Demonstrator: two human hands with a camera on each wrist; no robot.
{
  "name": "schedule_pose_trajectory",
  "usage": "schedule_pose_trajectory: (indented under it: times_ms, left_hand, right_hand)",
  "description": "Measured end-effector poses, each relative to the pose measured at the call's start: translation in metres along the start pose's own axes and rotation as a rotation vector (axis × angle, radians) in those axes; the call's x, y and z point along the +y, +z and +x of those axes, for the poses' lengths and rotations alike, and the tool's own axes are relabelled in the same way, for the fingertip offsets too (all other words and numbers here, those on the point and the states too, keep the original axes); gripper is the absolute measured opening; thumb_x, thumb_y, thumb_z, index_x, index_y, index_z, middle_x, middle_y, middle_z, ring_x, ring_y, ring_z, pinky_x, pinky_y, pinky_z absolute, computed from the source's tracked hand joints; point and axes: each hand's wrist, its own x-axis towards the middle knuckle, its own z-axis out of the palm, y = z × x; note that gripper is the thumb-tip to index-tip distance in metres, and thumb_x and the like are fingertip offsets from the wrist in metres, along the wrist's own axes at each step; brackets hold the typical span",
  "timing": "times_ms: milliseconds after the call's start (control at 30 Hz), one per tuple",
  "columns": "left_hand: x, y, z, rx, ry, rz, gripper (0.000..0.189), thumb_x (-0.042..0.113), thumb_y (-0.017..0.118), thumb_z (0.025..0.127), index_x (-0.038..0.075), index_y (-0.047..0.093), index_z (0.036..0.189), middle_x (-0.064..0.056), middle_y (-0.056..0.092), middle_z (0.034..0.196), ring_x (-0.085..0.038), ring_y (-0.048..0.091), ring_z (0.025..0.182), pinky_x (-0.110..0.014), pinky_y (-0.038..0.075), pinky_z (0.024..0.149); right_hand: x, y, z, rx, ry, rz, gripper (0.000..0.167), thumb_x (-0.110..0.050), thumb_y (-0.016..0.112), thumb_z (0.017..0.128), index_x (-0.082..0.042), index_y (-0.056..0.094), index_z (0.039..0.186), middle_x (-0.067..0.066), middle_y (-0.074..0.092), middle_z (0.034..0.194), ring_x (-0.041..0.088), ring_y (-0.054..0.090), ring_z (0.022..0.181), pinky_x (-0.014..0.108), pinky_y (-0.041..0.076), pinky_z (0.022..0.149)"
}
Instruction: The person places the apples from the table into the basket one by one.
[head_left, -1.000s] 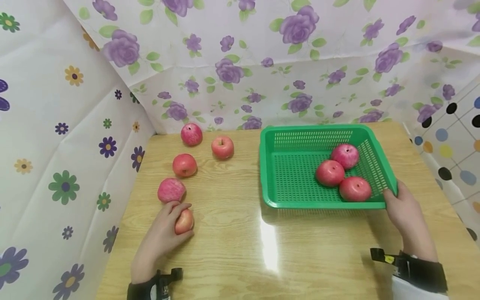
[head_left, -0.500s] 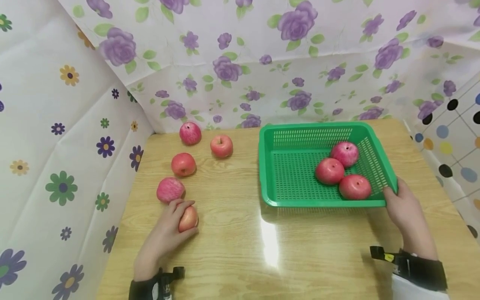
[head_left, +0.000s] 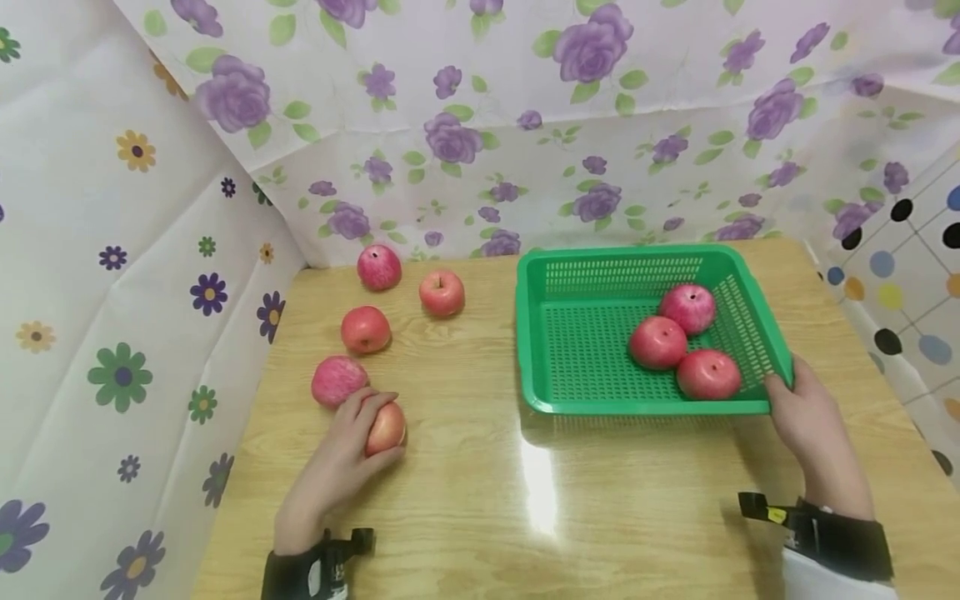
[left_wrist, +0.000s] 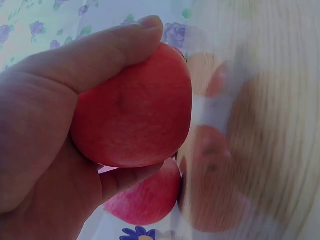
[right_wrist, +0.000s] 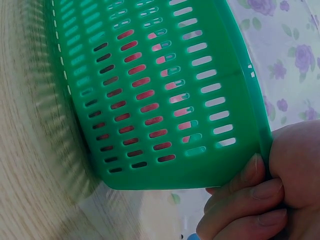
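My left hand (head_left: 341, 458) grips an apple (head_left: 387, 428), thumb on one side and fingers on the other. In the left wrist view the held apple (left_wrist: 135, 107) fills the grasp, with a second apple (left_wrist: 150, 195) behind the fingers. That neighbour, a streaked pink apple (head_left: 337, 382), lies just beyond my fingertips in the head view. My right hand (head_left: 813, 429) pinches the near right corner of a green plastic basket (head_left: 528, 333), the rim between thumb and curled fingers. Inside the basket's right half sit three red apples (head_left: 657, 342). Their red shows through the slotted basket wall (right_wrist: 190, 170) in the right wrist view.
Farther back on the left of the wooden table (head_left: 465, 500) are a red apple (head_left: 366, 329), a dark pink apple (head_left: 378, 267) and an apple with its stem up (head_left: 442, 293). A flowered cloth (head_left: 450, 183) hangs along the table's back edge.
My left hand has moved a little right and away from me, carrying the apple with it. The right hand and the basket stay in place.
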Motion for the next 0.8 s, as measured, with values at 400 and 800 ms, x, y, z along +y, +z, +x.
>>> schedule_pose_trajectory:
  times_ms: [400, 800]
  left_hand:
    - [0.014, -0.004, 0.020, -0.001, 0.058, -0.017, 0.073, 0.025, 0.092, 0.086, 0.016, 0.057, 0.150, -0.008, 0.051, 0.144, -0.028, 0.050, 0.131, -0.054, 0.050, 0.105]
    - [0.061, -0.007, 0.071, -0.025, 0.185, -0.047, 0.071, 0.036, 0.085, 0.094, 0.029, 0.052, 0.156, -0.006, 0.044, 0.150, -0.025, 0.048, 0.133, -0.051, 0.051, 0.106]
  right_hand:
    - [-0.004, 0.001, -0.001, 0.000, 0.002, 0.010, 0.071, -0.037, 0.025, 0.114, 0.004, 0.002, 0.168, 0.043, 0.022, 0.164, 0.066, 0.023, 0.147, 0.083, 0.024, 0.109]
    - [-0.005, 0.001, -0.003, -0.007, 0.002, -0.007, 0.071, -0.036, 0.025, 0.114, 0.005, 0.003, 0.168, 0.044, 0.024, 0.162, 0.068, 0.024, 0.145, 0.084, 0.025, 0.107]
